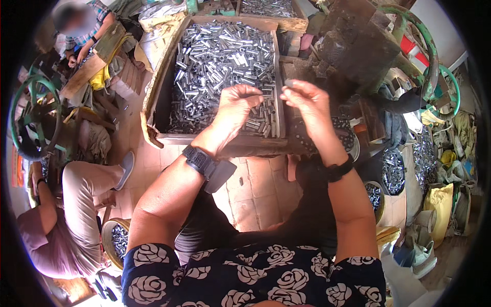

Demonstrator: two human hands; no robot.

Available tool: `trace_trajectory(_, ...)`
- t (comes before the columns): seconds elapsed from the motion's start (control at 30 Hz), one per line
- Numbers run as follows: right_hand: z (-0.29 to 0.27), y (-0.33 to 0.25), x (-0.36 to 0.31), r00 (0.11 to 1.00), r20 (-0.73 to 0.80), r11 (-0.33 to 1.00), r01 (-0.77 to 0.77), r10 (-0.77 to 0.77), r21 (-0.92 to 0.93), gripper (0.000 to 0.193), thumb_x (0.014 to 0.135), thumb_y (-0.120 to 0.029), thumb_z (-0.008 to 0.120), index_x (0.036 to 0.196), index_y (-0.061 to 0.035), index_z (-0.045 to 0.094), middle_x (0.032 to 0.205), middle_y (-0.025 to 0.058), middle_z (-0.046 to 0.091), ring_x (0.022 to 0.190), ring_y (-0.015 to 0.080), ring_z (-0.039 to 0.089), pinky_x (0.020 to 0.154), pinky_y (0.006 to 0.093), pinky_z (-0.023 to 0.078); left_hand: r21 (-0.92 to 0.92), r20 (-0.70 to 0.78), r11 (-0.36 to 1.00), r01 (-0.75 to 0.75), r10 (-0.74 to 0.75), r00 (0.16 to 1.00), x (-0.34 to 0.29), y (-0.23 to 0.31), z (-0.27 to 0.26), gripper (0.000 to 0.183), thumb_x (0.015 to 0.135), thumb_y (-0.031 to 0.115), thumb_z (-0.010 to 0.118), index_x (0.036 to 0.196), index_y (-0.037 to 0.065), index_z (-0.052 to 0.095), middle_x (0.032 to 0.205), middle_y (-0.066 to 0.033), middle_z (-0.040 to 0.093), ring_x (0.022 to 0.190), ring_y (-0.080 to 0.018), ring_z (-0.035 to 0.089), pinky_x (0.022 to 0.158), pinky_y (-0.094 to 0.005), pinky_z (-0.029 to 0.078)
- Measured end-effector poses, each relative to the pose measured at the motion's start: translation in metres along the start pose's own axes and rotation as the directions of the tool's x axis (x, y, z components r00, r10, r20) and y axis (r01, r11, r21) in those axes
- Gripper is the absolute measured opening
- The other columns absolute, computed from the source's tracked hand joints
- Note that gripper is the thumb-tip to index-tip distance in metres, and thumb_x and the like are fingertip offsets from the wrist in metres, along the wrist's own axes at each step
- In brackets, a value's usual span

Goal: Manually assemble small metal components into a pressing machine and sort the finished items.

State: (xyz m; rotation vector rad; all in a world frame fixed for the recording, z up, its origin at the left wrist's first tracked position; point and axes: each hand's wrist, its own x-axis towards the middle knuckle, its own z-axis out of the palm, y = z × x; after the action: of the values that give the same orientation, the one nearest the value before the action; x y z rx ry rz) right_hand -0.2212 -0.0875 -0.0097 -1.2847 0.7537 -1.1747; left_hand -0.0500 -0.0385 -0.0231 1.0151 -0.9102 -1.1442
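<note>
A wooden tray (pixel 153 105) in front of me holds a heap of small shiny metal tubes (pixel 225 56). Over its near right part is my left hand (pixel 235 107), thumb and fingers pinched together on what looks like a small metal tube (pixel 268 96) at the fingertips. Just beyond the tray's right wall, my right hand (pixel 311 102) is raised with thumb and fingers drawn together. Anything between those fingertips is too small to make out. The two hands are a short way apart, fingertips facing each other.
Dark machinery (pixel 358 41) with a green handwheel (pixel 432 46) stands at the right. Round containers of metal pieces flank me, one a tub (pixel 108 240) at lower left. Two other people sit at the left, near another green wheel (pixel 33 112). Sacks (pixel 439 204) lie at right.
</note>
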Motion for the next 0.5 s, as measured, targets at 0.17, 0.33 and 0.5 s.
trace_trajectory(0.17,-0.030,-0.068,-0.015,0.964,-0.129,0.966,0.216,-0.234,-0.141,0.021,0.078,-0.001,0.062,0.099,0.0018,0.059,0.088,0.0128,0.064,0.078,0.0177,0.063,0.069,0.0263,0.049,0.078,-0.022,0.997,0.016,-0.015,1.000,0.007,-0.005,-0.003,0.009,0.073,-0.002,0.063,0.082,0.001,0.064,0.068,-0.0019,0.061,0.048,-0.0034,0.045,0.041,-0.0178,0.033)
trace_trajectory(0.33,-0.090,-0.119,-0.045,0.731,-0.325,0.786,0.465,-0.600,-0.407,0.026,0.079,0.004,0.057,0.105,0.0015,0.056,0.101,0.0140,0.062,0.095,0.0198,0.059,0.084,0.0295,0.044,0.152,-0.006,0.987,-0.051,0.053,0.999,0.020,-0.022,-0.006,0.010,0.074,0.000,0.060,0.084,-0.001,0.065,0.071,-0.0026,0.061,0.060,-0.0072,0.051,0.055,-0.0193,0.039)
trace_trajectory(0.5,-0.136,-0.142,-0.056,0.490,-0.407,0.633,0.516,-0.771,-0.577,0.048,0.076,0.008,0.059,0.121,0.0000,0.045,0.124,0.0143,0.047,0.107,0.0189,0.050,0.090,0.0318,0.040,0.237,-0.034,0.971,-0.022,0.031,0.999,0.021,-0.027,-0.006,0.011,0.075,0.002,0.060,0.084,-0.001,0.065,0.068,0.0000,0.058,0.059,-0.0065,0.048,0.056,-0.0196,0.039)
